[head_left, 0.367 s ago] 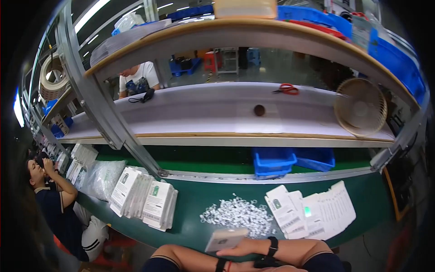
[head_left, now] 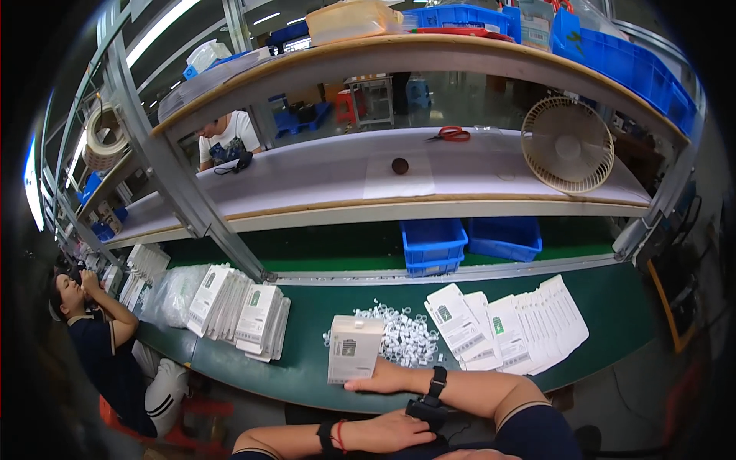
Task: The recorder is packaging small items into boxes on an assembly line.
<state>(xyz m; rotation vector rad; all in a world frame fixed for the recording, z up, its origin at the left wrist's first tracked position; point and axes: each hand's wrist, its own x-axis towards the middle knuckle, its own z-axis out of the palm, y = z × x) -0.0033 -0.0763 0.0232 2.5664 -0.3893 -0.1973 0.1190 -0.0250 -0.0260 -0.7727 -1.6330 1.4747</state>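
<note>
A white flat box (head_left: 355, 349) with a dark battery picture stands roughly upright above the table's front edge. My right hand (head_left: 381, 378) grips its lower right side, the thumb across its front. Behind the box lies a heap of small white ring-shaped parts (head_left: 406, 337), partly hidden by it. My left hand (head_left: 392, 432) is lower down near my body, beside the black device (head_left: 426, 412) on my right wrist. Its fingers stretch to the right with nothing seen in them; whether they touch the device I cannot tell.
Fanned white flat cartons (head_left: 529, 330) lie right of the heap. Stacked white boxes (head_left: 257, 318) and a clear plastic bag (head_left: 170, 295) stand left. Blue bins (head_left: 433, 244) sit under a shelf holding scissors (head_left: 452, 134) and a fan (head_left: 567, 146). A co-worker (head_left: 103, 345) sits at the left.
The box has gone from tilted and low to upright, with its printed front in view. My left hand now shows more fully below my right wrist. The whole view has shifted.
</note>
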